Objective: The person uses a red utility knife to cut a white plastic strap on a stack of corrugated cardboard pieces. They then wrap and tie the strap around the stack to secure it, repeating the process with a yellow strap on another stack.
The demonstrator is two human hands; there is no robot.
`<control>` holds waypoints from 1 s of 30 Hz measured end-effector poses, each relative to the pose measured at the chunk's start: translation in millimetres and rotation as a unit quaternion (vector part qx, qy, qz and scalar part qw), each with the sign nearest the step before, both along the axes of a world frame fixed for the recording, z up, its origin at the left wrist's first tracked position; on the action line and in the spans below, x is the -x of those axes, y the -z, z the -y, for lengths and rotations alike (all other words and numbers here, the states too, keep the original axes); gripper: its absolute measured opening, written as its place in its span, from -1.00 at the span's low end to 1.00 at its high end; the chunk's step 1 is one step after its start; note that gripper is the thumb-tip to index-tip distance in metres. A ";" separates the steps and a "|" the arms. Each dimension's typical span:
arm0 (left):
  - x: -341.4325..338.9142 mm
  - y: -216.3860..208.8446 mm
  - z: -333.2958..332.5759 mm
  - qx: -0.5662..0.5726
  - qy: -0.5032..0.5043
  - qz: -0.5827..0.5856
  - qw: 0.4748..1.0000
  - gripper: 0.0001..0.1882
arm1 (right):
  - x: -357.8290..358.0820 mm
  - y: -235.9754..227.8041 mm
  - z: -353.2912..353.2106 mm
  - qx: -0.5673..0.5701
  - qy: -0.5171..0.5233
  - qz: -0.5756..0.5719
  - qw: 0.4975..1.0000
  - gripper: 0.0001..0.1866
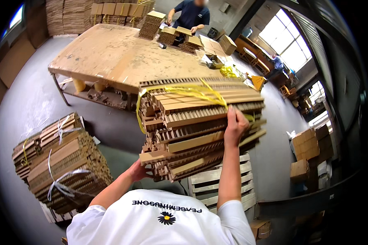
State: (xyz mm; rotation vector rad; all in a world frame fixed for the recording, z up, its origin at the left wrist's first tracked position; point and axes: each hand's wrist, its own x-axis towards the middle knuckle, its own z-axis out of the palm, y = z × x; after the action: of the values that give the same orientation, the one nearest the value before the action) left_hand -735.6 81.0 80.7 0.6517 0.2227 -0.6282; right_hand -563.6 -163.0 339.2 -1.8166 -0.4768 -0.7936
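Observation:
Before me is a big bundle of corrugated cardboard strips [200, 122], tied with yellow plastic strapping [192, 90]. My right hand [236, 124] is closed at its right side, on the yellow strapping. At the bundle's lower left corner my left hand [140, 170] supports it; those fingers are partly hidden beneath the strips. The bundle tilts a little and its strip ends stick out unevenly. It is in front of the near edge of a large worktable [106, 53], overlapping it in view.
More tied cardboard bundles [65, 163] stand on the floor at left. A slatted pallet [241, 179] lies below the bundle. Across the table a person [192, 16] handles cardboard stacks [151, 25]. Cartons [306, 145] stand at right; another person [277, 63] is far off.

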 end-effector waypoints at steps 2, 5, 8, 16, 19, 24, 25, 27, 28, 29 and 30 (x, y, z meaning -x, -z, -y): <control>-52.2 -3.2 7.0 0.036 0.009 0.056 0.998 -0.17 | -61.7 -17.2 -5.5 0.012 0.012 0.042 0.999 -0.53; -130.3 -11.8 40.4 0.017 -0.034 0.068 0.997 -0.20 | -157.3 -30.9 -2.0 -0.011 0.031 0.071 0.997 -0.49; -227.9 25.7 63.9 -0.056 -0.057 0.088 0.993 -0.25 | -258.0 -52.0 -23.9 -0.001 0.047 0.111 0.993 -0.46; -311.9 39.7 -19.3 -0.298 -0.021 0.026 0.954 -0.45 | -479.3 88.8 -13.6 0.095 0.064 -0.031 0.993 -0.48; -283.6 29.9 -77.2 -0.439 -0.035 -0.054 0.896 -0.64 | -488.3 99.6 -65.0 0.182 -0.008 -0.147 0.972 -0.53; -333.3 -34.6 -142.3 -0.518 -0.340 0.009 0.785 -0.76 | -478.6 89.9 -75.3 0.186 -0.057 -0.170 0.966 -0.53; -354.7 -51.4 -154.0 -0.535 -0.382 0.059 0.752 -0.77 | -478.6 88.2 -71.7 0.188 -0.047 -0.172 0.966 -0.53; -401.6 -107.3 -143.5 -0.590 -0.360 0.175 0.701 -0.69 | -479.5 91.3 -69.4 0.189 -0.029 -0.178 0.965 -0.53; -424.4 -123.7 -137.5 -0.604 -0.339 0.217 0.688 -0.61 | -478.9 89.8 -70.7 0.185 -0.024 -0.174 0.967 -0.54; -443.8 -135.3 -134.0 -0.619 -0.315 0.255 0.672 -0.52 | -477.7 91.5 -73.6 0.143 -0.042 -0.157 0.976 -0.55; -463.6 -141.4 -134.2 -0.633 -0.275 0.297 0.660 -0.44 | -475.1 89.6 -78.2 0.136 -0.039 -0.154 0.978 -0.58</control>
State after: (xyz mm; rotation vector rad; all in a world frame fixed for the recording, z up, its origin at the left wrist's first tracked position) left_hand -272.0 215.2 222.1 2.0106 0.2018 0.4986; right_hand -88.5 -84.8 249.6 -2.1160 -0.4653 -0.3946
